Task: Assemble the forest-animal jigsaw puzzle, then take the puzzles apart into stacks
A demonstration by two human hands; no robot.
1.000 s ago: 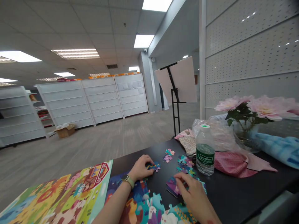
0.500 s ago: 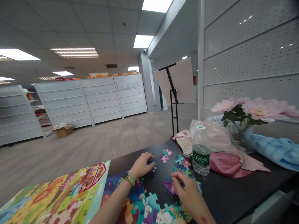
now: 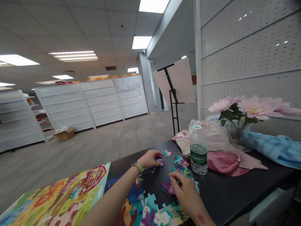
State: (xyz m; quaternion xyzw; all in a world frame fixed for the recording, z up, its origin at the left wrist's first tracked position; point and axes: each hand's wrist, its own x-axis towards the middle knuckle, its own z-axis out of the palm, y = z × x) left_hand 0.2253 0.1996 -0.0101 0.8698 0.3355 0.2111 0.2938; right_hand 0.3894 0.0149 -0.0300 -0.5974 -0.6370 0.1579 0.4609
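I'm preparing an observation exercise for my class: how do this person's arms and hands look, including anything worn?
The left hand and right hand are ungloved; no sleeves show. The left forearm wears a pale green-banded watch; the right forearm has a small mark.

Puzzle piece (image 3: 160, 162) was purple; joined puzzle (image 3: 150, 204) showed white rabbits on teal. Table (image 3: 225, 191) was black. Bottle label (image 3: 198, 158) was green, flowers (image 3: 255, 108) pale pink, bundled cloth (image 3: 275, 146) light blue

Bottle (image 3: 198, 158) beside pink cloth (image 3: 224, 164).
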